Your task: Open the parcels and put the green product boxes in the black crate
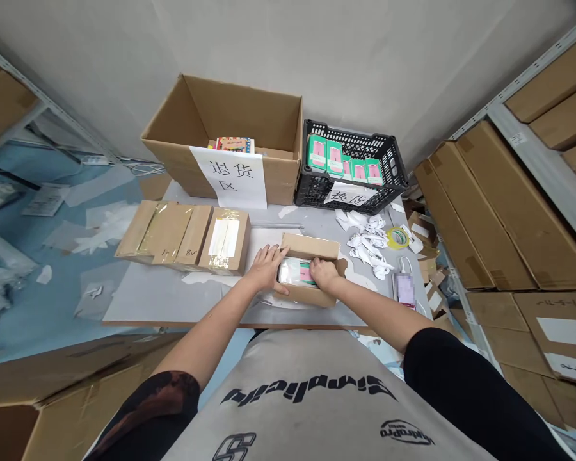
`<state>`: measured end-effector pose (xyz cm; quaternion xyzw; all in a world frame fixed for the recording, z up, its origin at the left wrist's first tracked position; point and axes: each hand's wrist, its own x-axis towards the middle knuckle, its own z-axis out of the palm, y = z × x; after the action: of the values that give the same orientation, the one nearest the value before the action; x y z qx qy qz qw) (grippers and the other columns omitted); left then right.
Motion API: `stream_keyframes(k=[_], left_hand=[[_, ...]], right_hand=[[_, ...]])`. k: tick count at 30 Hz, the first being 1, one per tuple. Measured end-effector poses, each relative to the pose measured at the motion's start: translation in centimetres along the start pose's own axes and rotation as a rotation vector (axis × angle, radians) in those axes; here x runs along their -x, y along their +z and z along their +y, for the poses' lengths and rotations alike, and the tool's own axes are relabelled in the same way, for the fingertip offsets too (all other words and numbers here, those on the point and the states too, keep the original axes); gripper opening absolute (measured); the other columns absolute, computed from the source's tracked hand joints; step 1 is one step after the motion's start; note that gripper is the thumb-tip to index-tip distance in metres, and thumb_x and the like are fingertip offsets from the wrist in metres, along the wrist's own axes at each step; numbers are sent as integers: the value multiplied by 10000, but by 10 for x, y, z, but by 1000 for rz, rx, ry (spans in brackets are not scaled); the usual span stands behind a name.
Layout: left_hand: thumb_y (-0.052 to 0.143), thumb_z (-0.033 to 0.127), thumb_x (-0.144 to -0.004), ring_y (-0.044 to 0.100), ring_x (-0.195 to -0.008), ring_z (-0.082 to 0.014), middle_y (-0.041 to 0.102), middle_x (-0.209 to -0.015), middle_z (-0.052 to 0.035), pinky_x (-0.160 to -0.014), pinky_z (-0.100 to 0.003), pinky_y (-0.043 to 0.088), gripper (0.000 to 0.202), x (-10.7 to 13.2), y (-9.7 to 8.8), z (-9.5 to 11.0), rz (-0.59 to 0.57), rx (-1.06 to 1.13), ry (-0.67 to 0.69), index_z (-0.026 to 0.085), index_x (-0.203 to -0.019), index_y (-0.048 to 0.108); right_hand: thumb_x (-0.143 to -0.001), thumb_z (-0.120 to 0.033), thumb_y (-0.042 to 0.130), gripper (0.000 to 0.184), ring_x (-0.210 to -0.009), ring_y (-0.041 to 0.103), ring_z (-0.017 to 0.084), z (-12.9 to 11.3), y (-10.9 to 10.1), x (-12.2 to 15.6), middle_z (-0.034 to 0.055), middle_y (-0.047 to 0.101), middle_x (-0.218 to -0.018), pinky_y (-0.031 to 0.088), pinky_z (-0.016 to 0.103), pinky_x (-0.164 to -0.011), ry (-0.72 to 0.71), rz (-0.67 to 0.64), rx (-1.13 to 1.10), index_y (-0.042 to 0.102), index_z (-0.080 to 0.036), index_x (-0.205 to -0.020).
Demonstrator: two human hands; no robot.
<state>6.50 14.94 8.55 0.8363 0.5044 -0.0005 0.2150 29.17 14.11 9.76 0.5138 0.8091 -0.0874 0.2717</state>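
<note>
grey shirt (pixel 312 410) in front, small box (pixel 307 295) open under both hands

past the shirt, the small box sits near the front edge of the table (pixel 158 301), its lid parted and a flap standing up at the back. inside lies a green and pink pack (pixel 306 272), with something in clear or whitish wrap (pixel 289 270) beside it at the left end.

the left hand (pixel 266 266) is spread wide at the box's left end, thumb low towards the front, fingers towards the back; it seems to steady the box, though i cannot tell how firmly it holds. the right hand (pixel 325 276) reaches into the right end, fingers curled over the pack. its fingertips are hidden, so i cannot tell whether they pinch the pack or only press on it.

as for progress, the box is open but not emptied, so this one looks partway through; whether the pack is going in or coming out cannot be told. to the left, a row of taped boxes (pixel 182 238) is closed, perhaps left to be handled or perhaps finished. similar green and pink packs (pixel 335 158) stand in the black crate (pixel 312 192) behind, which suggests some are already sorted. crumpled paper (pixel 367 251) and a roll of tape (pixel 398 246) lie to the right.
</note>
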Motion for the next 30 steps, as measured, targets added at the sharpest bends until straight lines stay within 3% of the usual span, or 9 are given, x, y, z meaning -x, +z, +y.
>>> stream_keyframes(k=[6, 11, 14, 20, 25, 30], left_hand=[[829, 705, -414, 225, -1440, -454, 297, -1557, -201, -1159, -539, 166, 1427, 3, 3, 2, 56, -28, -6, 245, -1566, 123], [820, 719, -411, 239, -1428, -458, 317, -1540, -203, -1159, -547, 161, 1422, 2, 4, 1, 76, -38, 2, 239, -1564, 140], [824, 721, -395, 241, -1423, -465, 326, -1531, -208, -1161, -552, 156, 1435, 3, 5, 1, 88, -45, 4, 231, -1563, 150], [844, 701, -379, 234, -1425, -469, 323, -1534, -211, -1168, -546, 147, 1441, 7, 6, 6, 120, -51, -3, 219, -1560, 174], [851, 705, -349, 236, -1423, -473, 323, -1534, -213, -1167, -543, 160, 1468, 7, 4, 9, 118, -48, -19, 215, -1559, 180], [848, 712, -346, 207, -1433, -480, 278, -1558, -229, -1173, -549, 147, 1471, 8, 4, 13, 140, -57, -33, 196, -1558, 195]], right_hand=[[-886, -56, 438, 373, -1070, 615, 299, 5, 7, 6, 249, 554, -1250, 550, 417, -798, -36, 0, 44, 550, -83, -1241], [-731, -181, 717, 525, -1049, 598, 310, 11, 1, 9, 212, 607, -1175, 515, 397, -847, -101, 8, 43, 539, -78, -1214], [-693, -265, 746, 591, -1050, 579, 320, 16, -7, 19, 199, 615, -1168, 491, 398, -859, -121, 41, 34, 534, -79, -1213], [-680, -328, 710, 766, -1083, 507, 338, 30, -29, 47, 195, 620, -1161, 380, 457, -949, -228, 214, -29, 452, -74, -1355], [-671, -359, 716, 718, -1194, 425, 353, 36, -39, 52, 147, 599, -1188, 282, 504, -1056, -349, 394, -141, 523, -180, -1339], [-706, -322, 708, 680, -1142, 515, 291, 35, -39, 49, 133, 529, -1287, 408, 401, -977, -312, 391, -312, 533, -232, -1356]])
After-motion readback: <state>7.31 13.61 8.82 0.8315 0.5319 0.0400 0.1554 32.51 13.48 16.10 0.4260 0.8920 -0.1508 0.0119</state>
